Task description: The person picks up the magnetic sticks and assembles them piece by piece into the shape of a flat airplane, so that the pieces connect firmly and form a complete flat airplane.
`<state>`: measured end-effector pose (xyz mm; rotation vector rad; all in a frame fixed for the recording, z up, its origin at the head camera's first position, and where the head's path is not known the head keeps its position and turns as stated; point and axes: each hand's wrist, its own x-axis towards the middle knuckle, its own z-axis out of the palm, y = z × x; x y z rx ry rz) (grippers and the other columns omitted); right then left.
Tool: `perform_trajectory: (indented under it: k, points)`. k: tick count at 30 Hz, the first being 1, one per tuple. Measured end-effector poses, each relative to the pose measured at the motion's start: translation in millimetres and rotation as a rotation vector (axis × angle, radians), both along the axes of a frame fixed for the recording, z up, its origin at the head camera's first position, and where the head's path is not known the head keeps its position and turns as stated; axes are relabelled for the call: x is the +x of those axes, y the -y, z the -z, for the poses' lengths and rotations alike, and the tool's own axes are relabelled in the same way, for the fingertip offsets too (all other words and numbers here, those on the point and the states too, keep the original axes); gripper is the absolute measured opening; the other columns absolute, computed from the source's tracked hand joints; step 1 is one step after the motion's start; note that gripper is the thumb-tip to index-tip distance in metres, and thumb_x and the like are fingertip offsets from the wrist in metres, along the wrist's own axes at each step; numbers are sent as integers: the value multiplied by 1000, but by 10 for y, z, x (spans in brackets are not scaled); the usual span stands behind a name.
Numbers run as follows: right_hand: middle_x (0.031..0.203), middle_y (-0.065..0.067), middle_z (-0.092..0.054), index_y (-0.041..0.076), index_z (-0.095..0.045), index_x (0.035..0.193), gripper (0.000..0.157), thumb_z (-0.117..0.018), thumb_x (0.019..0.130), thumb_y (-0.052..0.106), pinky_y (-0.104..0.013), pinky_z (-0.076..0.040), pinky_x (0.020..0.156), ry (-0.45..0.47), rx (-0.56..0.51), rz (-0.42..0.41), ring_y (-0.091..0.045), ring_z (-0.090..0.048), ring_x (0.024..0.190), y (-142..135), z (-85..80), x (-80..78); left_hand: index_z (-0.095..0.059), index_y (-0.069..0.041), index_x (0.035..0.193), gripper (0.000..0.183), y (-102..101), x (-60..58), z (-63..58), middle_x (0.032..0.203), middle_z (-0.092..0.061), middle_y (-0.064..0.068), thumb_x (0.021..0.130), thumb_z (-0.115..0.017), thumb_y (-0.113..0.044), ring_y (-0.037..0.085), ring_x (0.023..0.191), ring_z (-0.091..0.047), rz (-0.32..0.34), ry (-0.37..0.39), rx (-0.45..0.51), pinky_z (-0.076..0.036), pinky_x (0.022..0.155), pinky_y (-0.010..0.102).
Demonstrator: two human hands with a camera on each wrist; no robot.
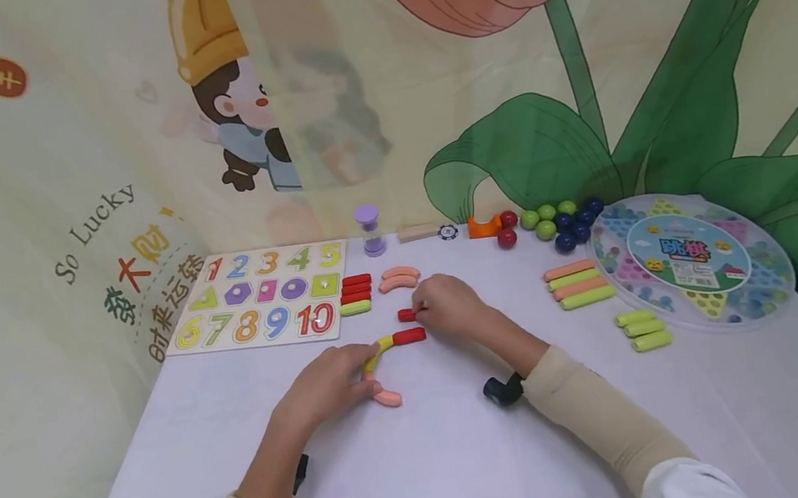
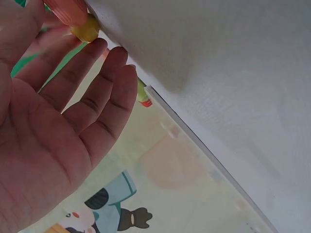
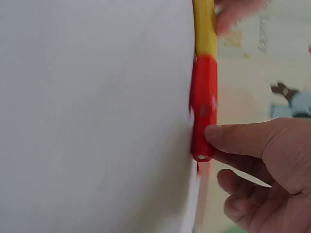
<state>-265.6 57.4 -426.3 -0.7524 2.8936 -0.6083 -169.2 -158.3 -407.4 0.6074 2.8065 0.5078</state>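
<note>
On the white table, a chain of toy tube pieces joins a pink piece (image 1: pixel 388 398), a curved yellow piece (image 1: pixel 377 357) and a red tube (image 1: pixel 409 336). My left hand (image 1: pixel 333 380) holds the chain at its yellow part between thumb and fingers; the left wrist view shows the other fingers extended. Just beyond the joined red tube, my right hand (image 1: pixel 448 306) pinches another short red tube (image 1: pixel 405 315). The right wrist view shows the thumb over the end of a red tube (image 3: pixel 205 107) in line with yellow; fingertips behind it are hidden.
A number puzzle board (image 1: pixel 254 300) lies back left, with red tubes (image 1: pixel 355 288) and pink curved pieces (image 1: pixel 399 278) beside it. Behind stands a purple hourglass (image 1: pixel 370 232). Coloured balls (image 1: pixel 563 220), green tubes (image 1: pixel 642 329) and a round game box (image 1: pixel 692 261) lie right.
</note>
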Motion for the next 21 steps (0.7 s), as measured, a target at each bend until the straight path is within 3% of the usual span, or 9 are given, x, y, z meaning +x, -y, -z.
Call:
perform_trajectory:
  k: [4, 8, 12, 21]
  points:
    - [67, 10, -59, 17, -71, 73, 5, -74, 75, 14, -25, -45, 64, 141, -45, 87, -14, -51, 71, -465, -43, 153, -53, -14, 128, 58, -4, 21, -8, 121, -56, 0, 76, -72, -33, 18, 114, -48, -8, -4, 11, -40, 92, 38]
    - [65, 9, -60, 19, -69, 69, 10, -75, 74, 13, -26, -46, 63, 272, -63, -15, -15, -52, 70, -672, -109, 369, -53, -14, 128, 58, 1, 12, -13, 122, -55, 0, 76, -72, -32, 18, 114, -48, 5, -14, 12, -40, 92, 37]
    - [64, 12, -59, 21, -68, 69, 10, -75, 74, 16, -24, -47, 62, 289, -70, -139, -13, -53, 68, -564, -141, 578, -52, -16, 129, 59, -10, -16, -23, 121, -56, -1, 76, -72, -33, 17, 112, -49, 3, -20, -8, -41, 92, 37]
    - [64, 13, -54, 22, -63, 71, 13, -76, 73, 20, -18, -46, 58, 217, -153, -266, -6, -50, 62, -105, -5, 846, -52, -16, 129, 58, -148, -34, 1, 121, -56, 0, 77, -71, -32, 18, 112, -50, 19, 8, -1, -41, 91, 38]
